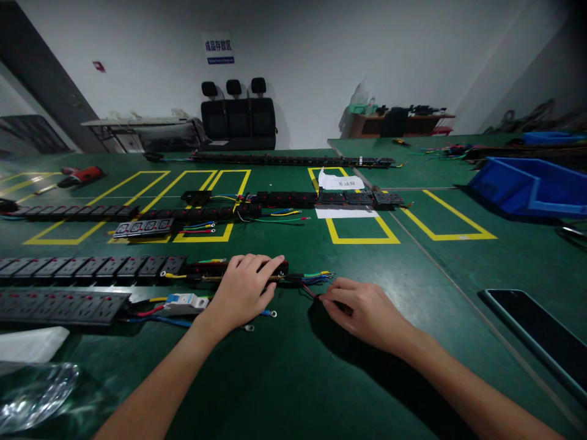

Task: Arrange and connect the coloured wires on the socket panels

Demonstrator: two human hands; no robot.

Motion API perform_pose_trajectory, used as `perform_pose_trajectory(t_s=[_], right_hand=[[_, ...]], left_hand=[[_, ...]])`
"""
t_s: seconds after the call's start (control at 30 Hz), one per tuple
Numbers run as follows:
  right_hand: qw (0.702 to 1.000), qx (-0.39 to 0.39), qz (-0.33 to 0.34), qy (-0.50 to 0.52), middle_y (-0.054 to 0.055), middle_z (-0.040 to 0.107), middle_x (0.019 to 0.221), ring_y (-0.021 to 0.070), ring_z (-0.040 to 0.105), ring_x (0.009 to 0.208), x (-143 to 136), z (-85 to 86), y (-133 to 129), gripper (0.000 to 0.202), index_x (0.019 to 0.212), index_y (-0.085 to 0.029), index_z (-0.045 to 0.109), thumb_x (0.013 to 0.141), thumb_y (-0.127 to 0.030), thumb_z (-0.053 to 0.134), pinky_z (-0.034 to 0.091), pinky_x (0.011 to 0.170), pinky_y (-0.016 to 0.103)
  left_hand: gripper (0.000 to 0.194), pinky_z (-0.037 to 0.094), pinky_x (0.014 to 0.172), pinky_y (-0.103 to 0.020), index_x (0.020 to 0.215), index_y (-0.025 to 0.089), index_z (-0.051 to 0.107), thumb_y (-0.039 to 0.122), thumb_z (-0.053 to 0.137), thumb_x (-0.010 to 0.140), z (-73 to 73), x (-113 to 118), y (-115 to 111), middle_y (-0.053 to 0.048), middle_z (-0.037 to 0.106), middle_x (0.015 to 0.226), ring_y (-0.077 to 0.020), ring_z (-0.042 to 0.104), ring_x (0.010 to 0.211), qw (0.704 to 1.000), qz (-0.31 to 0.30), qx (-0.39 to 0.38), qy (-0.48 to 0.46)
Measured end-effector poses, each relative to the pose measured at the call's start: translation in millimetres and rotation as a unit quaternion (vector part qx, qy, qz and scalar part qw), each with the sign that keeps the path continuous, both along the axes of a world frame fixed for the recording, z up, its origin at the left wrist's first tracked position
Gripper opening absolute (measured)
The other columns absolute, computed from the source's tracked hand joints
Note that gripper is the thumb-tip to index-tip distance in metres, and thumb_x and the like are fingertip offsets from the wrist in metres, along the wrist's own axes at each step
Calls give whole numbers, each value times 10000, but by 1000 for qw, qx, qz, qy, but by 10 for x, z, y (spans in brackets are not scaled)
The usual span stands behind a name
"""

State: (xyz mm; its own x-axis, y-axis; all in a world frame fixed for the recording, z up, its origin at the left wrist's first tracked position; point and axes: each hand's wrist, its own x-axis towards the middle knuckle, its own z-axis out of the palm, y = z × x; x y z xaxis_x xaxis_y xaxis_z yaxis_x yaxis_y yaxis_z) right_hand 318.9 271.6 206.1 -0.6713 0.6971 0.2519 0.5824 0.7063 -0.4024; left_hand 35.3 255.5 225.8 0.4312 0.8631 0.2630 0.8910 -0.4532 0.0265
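My left hand point(243, 293) lies over a dark narrow module point(283, 267), its fingers curled around the module's right part. Blue, yellow and green wires point(316, 278) with metal terminals stick out of its right end. To the right, my right hand point(367, 311) pinches the end of a thin dark red wire point(308, 290) running from that end. Its fingertips partly hide the wire's tip. Left of my left hand is a long black socket strip point(92, 267). Nearer to me sits another socket strip point(59, 307), with a white-and-grey breaker point(187, 302) on its wires.
Further back are more socket strips point(293, 160), a small socket block point(143, 228), a paper label point(339, 179) and a red power tool point(82, 176). A blue bin point(527, 189) and a phone point(541, 336) are on the right. Clear plastic point(36, 391) is at lower left.
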Motion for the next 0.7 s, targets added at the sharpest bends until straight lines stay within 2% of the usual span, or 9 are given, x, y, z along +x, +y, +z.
perform_pose_trajectory(t_s=[0.43,0.7], right_hand=[[1000,7,-19,-17,26,693,899,123,610,659,-5,-11,6,231,860,-218,724,984,-217,529,364,594,287],[1000,5,-15,7,33,707,909,122,623,671,-1,-15,8,221,891,-221,741,968,-191,537,379,598,276]], left_hand=[[529,406,980,-457,1481,235,482,252,579,961,1,1,0,-94,644,1286,-283,584,1154,1000,0,-3,1],[524,411,974,-458,1477,236,487,252,578,962,4,-3,-3,-91,644,1282,-281,589,1148,1000,-3,1,1]])
